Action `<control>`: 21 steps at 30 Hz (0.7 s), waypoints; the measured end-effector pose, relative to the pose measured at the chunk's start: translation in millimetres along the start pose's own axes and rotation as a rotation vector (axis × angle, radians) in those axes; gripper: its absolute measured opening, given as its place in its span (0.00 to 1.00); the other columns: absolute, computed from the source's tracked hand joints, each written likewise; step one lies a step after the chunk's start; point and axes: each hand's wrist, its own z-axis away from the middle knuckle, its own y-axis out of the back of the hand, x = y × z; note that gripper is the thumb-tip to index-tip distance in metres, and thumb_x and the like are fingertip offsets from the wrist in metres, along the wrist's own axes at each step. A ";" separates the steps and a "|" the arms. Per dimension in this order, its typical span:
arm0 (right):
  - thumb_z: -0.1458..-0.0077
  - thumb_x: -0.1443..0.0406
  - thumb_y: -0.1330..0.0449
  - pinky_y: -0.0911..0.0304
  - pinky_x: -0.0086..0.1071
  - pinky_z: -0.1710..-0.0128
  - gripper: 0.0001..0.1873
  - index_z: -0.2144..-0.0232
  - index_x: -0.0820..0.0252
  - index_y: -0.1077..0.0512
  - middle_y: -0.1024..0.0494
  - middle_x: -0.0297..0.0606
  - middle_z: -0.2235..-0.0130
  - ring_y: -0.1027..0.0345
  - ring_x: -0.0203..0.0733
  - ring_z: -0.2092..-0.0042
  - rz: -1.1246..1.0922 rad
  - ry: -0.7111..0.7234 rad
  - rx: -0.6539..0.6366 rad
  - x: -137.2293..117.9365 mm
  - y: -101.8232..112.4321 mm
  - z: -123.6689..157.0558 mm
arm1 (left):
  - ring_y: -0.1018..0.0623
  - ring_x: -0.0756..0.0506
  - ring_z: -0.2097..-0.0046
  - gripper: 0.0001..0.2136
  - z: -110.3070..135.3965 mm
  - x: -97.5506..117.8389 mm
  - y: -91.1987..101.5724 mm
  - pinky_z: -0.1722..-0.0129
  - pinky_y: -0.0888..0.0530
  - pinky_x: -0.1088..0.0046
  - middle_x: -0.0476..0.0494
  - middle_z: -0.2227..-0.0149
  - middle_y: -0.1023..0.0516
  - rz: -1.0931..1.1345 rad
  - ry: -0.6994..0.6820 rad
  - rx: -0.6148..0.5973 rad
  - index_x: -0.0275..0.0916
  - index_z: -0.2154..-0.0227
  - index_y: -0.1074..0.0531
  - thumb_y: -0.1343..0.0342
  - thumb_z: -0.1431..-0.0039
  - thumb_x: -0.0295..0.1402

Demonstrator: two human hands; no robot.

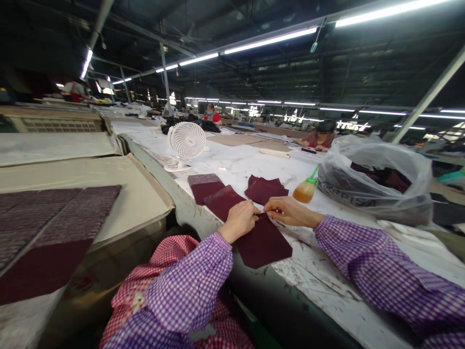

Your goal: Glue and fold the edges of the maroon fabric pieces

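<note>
My left hand point(239, 220) and my right hand point(286, 211) meet over the far edge of a dark maroon fabric piece point(263, 245) lying on the white worktable point(319, 271). Both hands pinch that edge with fingers closed, fingertips almost touching. Both arms wear purple checked sleeves. More maroon pieces lie just beyond: one overlapping stack point(214, 194) to the left and a small pile point(265, 190) behind my hands. An amber squeeze bottle with a green nozzle point(305, 190) lies right of the pile.
A clear plastic bag point(374, 179) with dark pieces sits at the right. A white table fan point(186, 141) stands farther back. Maroon and woven panels point(47, 232) lie on a beige surface at left. Other people work at distant tables.
</note>
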 end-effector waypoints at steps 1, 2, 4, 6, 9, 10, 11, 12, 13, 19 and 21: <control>0.46 0.67 0.48 0.42 0.29 0.70 0.09 0.66 0.63 0.29 0.27 0.38 0.68 0.36 0.36 0.70 0.005 0.008 -0.006 0.4 -0.7 -0.8 | 0.28 0.43 0.56 0.11 -0.2 0.0 -0.2 0.57 0.32 0.71 0.45 0.63 0.27 -0.004 -0.005 0.000 0.43 0.60 0.24 0.48 0.43 0.29; 0.46 0.67 0.48 0.42 0.29 0.69 0.08 0.67 0.63 0.30 0.27 0.38 0.68 0.36 0.36 0.70 0.013 0.018 -0.009 0.9 -1.7 -1.4 | 0.28 0.43 0.56 0.11 -0.4 -0.1 -0.4 0.58 0.32 0.71 0.45 0.63 0.27 -0.007 -0.009 0.000 0.43 0.60 0.24 0.48 0.44 0.29; 0.46 0.68 0.49 0.42 0.29 0.69 0.07 0.68 0.63 0.30 0.28 0.38 0.68 0.36 0.36 0.69 0.040 0.045 -0.004 1.9 -4.3 -1.6 | 0.28 0.44 0.57 0.10 -0.6 -1.1 -0.5 0.58 0.32 0.72 0.45 0.64 0.27 -0.007 -0.021 0.003 0.43 0.60 0.24 0.47 0.44 0.29; 0.45 0.68 0.50 0.42 0.29 0.69 0.08 0.69 0.62 0.31 0.29 0.38 0.68 0.36 0.35 0.69 0.078 0.077 0.007 3.0 -6.9 -0.5 | 0.28 0.45 0.58 0.10 0.0 -3.1 -0.7 0.58 0.32 0.72 0.45 0.64 0.27 0.017 -0.039 0.019 0.43 0.61 0.24 0.47 0.43 0.29; 0.41 0.67 0.52 0.41 0.29 0.68 0.10 0.68 0.62 0.31 0.31 0.38 0.68 0.37 0.35 0.69 0.131 0.125 0.017 4.2 -9.1 2.2 | 0.28 0.46 0.60 0.11 2.7 -7.2 -2.6 0.60 0.32 0.73 0.46 0.64 0.27 0.095 -0.071 0.064 0.42 0.61 0.23 0.48 0.43 0.27; 0.40 0.67 0.53 0.41 0.29 0.68 0.11 0.67 0.63 0.31 0.31 0.38 0.68 0.37 0.35 0.69 0.150 0.139 0.017 4.5 -9.3 3.0 | 0.28 0.47 0.61 0.11 3.8 -8.4 -3.8 0.60 0.32 0.74 0.46 0.65 0.27 0.112 -0.081 0.080 0.42 0.62 0.23 0.49 0.43 0.26; 0.39 0.66 0.54 0.41 0.29 0.68 0.12 0.67 0.63 0.31 0.31 0.38 0.67 0.38 0.35 0.69 0.171 0.153 0.017 4.6 -9.4 3.7 | 0.28 0.47 0.61 0.12 5.0 -9.5 -5.1 0.60 0.32 0.74 0.46 0.65 0.27 0.118 -0.092 0.093 0.41 0.62 0.23 0.49 0.43 0.25; 0.39 0.66 0.55 0.41 0.28 0.68 0.13 0.66 0.63 0.31 0.32 0.38 0.67 0.38 0.35 0.69 0.196 0.168 0.017 4.4 -9.4 4.3 | 0.28 0.47 0.61 0.12 6.1 -10.2 -6.6 0.60 0.32 0.74 0.46 0.65 0.27 0.113 -0.102 0.106 0.41 0.62 0.23 0.50 0.43 0.24; 0.38 0.66 0.55 0.41 0.28 0.67 0.13 0.65 0.63 0.31 0.32 0.38 0.67 0.38 0.35 0.69 0.226 0.185 0.015 4.1 -9.4 4.8 | 0.28 0.47 0.61 0.13 7.1 -10.6 -8.1 0.60 0.32 0.73 0.46 0.65 0.28 0.100 -0.115 0.116 0.41 0.62 0.23 0.50 0.43 0.23; 0.37 0.68 0.58 0.38 0.33 0.63 0.16 0.60 0.65 0.30 0.29 0.43 0.64 0.37 0.40 0.63 0.527 0.305 -0.034 -1.7 -11.3 13.3 | 0.31 0.46 0.61 0.14 11.1 -8.3 -10.8 0.60 0.32 0.71 0.43 0.66 0.30 -0.062 -0.223 0.134 0.39 0.65 0.23 0.55 0.40 0.24; 0.38 0.69 0.57 0.37 0.36 0.61 0.16 0.57 0.66 0.31 0.28 0.45 0.61 0.37 0.42 0.61 0.583 0.318 -0.053 -3.0 -9.2 18.7 | 0.32 0.46 0.61 0.14 12.1 -7.2 -9.9 0.60 0.32 0.71 0.43 0.66 0.30 -0.116 -0.246 0.132 0.38 0.65 0.24 0.55 0.40 0.22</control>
